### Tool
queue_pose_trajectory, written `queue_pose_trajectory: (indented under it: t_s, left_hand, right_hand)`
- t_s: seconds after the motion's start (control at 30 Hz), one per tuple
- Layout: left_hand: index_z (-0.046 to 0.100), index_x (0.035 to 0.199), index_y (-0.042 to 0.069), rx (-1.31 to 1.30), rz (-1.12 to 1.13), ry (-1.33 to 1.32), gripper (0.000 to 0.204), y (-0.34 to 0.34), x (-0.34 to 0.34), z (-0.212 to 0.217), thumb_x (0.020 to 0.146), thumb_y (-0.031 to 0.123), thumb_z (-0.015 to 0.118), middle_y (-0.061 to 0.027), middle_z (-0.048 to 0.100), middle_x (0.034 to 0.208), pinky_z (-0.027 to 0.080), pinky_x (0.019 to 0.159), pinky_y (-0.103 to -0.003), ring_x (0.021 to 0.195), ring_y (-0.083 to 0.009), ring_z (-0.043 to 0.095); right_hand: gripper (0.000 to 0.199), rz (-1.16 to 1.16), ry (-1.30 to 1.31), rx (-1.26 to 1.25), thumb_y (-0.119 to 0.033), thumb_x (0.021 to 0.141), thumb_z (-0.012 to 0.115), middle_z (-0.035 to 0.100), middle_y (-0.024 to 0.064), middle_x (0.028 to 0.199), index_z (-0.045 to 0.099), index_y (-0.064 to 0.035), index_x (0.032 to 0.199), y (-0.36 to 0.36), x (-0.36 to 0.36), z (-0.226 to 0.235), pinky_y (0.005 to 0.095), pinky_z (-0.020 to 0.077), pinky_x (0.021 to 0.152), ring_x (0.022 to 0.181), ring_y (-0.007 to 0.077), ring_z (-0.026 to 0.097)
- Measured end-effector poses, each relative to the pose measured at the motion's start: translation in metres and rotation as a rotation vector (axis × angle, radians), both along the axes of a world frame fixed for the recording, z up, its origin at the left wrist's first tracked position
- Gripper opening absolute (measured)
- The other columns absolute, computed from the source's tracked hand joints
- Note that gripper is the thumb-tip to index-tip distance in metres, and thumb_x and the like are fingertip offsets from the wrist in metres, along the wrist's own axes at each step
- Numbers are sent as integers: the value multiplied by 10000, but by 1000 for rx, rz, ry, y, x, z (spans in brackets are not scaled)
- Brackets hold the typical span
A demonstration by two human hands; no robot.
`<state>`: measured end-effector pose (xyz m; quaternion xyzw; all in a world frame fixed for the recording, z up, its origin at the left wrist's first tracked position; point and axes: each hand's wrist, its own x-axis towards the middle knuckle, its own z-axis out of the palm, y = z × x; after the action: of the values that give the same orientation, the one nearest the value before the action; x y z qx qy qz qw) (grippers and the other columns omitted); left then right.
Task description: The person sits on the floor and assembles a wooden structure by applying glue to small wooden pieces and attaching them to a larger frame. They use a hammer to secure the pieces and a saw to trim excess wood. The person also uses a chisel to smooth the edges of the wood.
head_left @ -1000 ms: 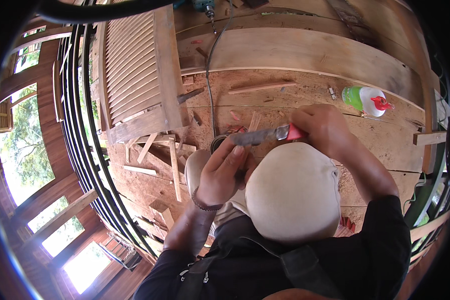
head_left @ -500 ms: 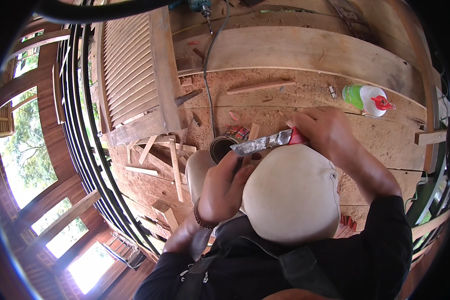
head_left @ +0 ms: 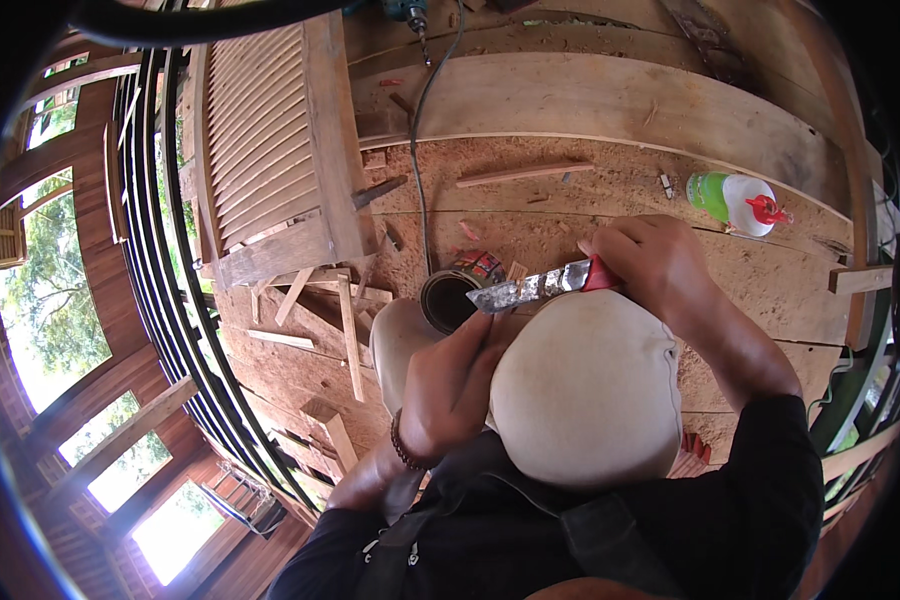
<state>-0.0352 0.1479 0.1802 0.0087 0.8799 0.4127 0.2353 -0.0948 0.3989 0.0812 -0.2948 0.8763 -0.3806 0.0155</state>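
Note:
My right hand (head_left: 658, 262) is closed around the red handle of a knife (head_left: 535, 287) with a broad, stained metal blade and slanted tip. The blade points left, above my knee, and crosses in front of a small wood strip (head_left: 516, 271). My left hand (head_left: 448, 385) is curled just below the blade tip, its fingers closed around the strip's lower part, which they mostly hide. An open metal can (head_left: 448, 303) lies tilted beyond my left hand, its dark mouth facing me.
A slatted wooden panel (head_left: 265, 140) stands at the far left. A wide board (head_left: 610, 95) spans the back, with a drill (head_left: 410, 15) and its cable behind. A green and white bottle (head_left: 745, 203) lies at right. Wood offcuts (head_left: 350, 335) and sawdust litter the floor.
The wood strip shows less above the blade than before. The blade and my left hand have shifted slightly. My right hand keeps its hold on the knife.

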Motion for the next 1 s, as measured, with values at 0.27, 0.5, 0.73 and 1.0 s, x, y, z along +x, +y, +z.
queue_pose_trajectory:
  t_s: [0.27, 0.5, 0.73, 1.0]
  left_hand:
    - [619, 1268, -50, 246, 272, -250, 366, 2, -6, -7, 1063, 198, 445, -54, 691, 935, 494, 735, -271, 826, -121, 638]
    - [621, 1241, 4, 434, 343, -170, 256, 5, -3, -25, 1074, 128, 470, 35, 626, 859, 444, 688, -224, 778, -53, 536]
    - [626, 1218, -10, 212, 128, -111, 254, 4, -5, -16, 1052, 129, 493, -28, 652, 887, 477, 747, -262, 813, -90, 563]
    - [610, 1213, -39, 12, -61, 149, 273, -4, 5, -20, 1051, 137, 479, -74, 674, 958, 493, 823, -276, 903, -92, 576]
  right_hand:
    - [258, -244, -396, -21, -258, 767, 771, 651, 95, 816, 610, -95, 885, -9, 7, -14, 474, 512, 637, 751, 349, 670]
    - [249, 73, -108, 80, -260, 755, 730, 616, 89, 767, 587, -99, 882, -2, -6, -3, 473, 502, 620, 737, 345, 656]
    - [267, -1, -24, 25, -264, 730, 724, 600, 89, 740, 581, -95, 878, 0, 1, -1, 473, 496, 608, 707, 342, 648]
    - [278, 34, -29, 52, -265, 720, 737, 608, 91, 764, 578, -95, 872, 2, -3, -5, 468, 495, 613, 717, 340, 645]
